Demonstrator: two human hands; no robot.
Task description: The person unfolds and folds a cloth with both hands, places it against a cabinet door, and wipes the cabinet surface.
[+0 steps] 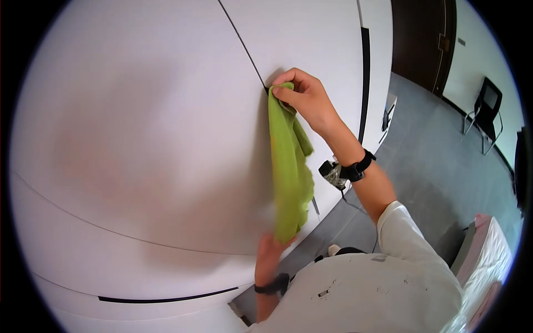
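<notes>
Position: the green cloth [286, 161] hung lengthwise in front of the white cabinet panel [183, 111], just right of centre, from 12 to 6 o'clock. The right hand [311, 102], toward 1 o'clock, was pinched on its upper edge, thumb against fingers. The left hand [268, 252], at 6 o'clock, met the lower end; blur and overlap prevented telling whether its fingers were closed.

Risk 1: slip. The upper pinch took in little fabric; a hard pull from below could have freed that edge.

Risk 2: snagging. The upper corner lay beside the panel seam [244, 47], and fabric pressed into it could have caught.

Risk 3: entanglement. A small device [333, 175] showed beside the right wristband [360, 166] at 3 o'clock, with a cable [352, 204] below it. A wide arm sweep could have hooked the cable. Attachment to the band could not be confirmed.

Surroundings: a black handle strip [166, 299] lay at 7 o'clock, a dark door [419, 39] at 2, a chair [488, 111] between 2 and 3, and a plastic-wrapped item [488, 255] at 4. These stood well apart from the cloth; the nearest obstruction was the device.
</notes>
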